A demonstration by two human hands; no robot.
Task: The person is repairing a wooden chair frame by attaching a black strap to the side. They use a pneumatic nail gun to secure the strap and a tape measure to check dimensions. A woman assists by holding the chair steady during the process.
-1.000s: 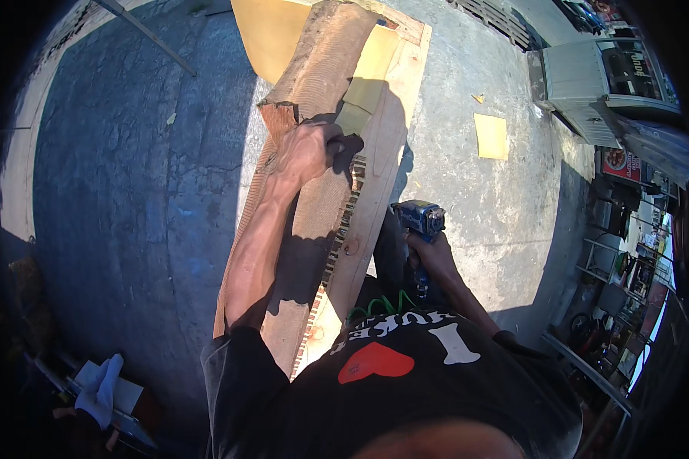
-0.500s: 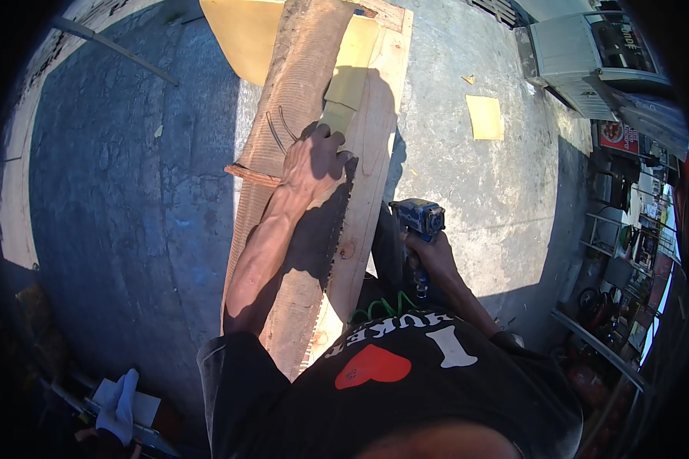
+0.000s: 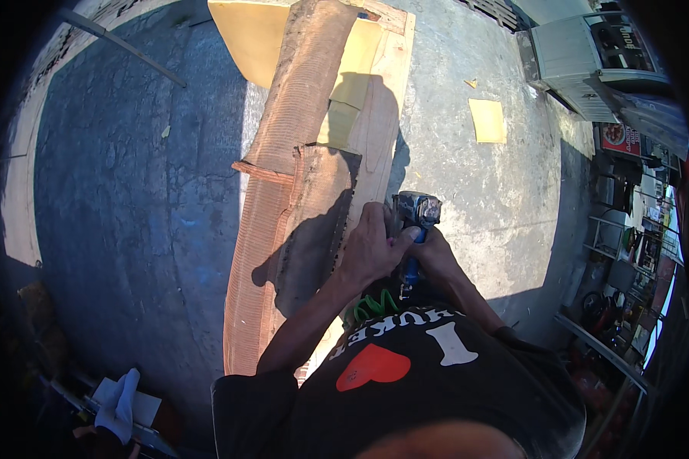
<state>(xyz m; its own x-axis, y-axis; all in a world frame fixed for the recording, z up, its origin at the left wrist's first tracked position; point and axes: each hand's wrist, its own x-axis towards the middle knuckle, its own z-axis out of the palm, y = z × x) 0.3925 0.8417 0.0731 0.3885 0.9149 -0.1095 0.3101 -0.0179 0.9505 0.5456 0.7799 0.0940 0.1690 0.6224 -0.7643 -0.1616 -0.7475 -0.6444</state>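
My right hand grips a blue and black staple gun at the right of the wooden board. From the left, my left hand is closed on the same gun, its thumb against the body; its fingertips are partly hidden. A green coiled air hose lies below the gun, against my shirt. Left of my hands, brown ribbed fabric covers much of the long wooden board. A folded-over flap of it shows a dark row along its right edge, and an orange-brown strip sticks out leftward.
Yellow foam lies on the board beside the fabric, and a larger yellow sheet shows at the far left. A yellow square rests on the concrete floor. Shelves and clutter line the right side. Another person's sleeve appears lower left.
My left hand has left the fabric flap and come down and right to the staple gun. A thin wire-like loop near that hand no longer shows. The gun has shifted slightly.
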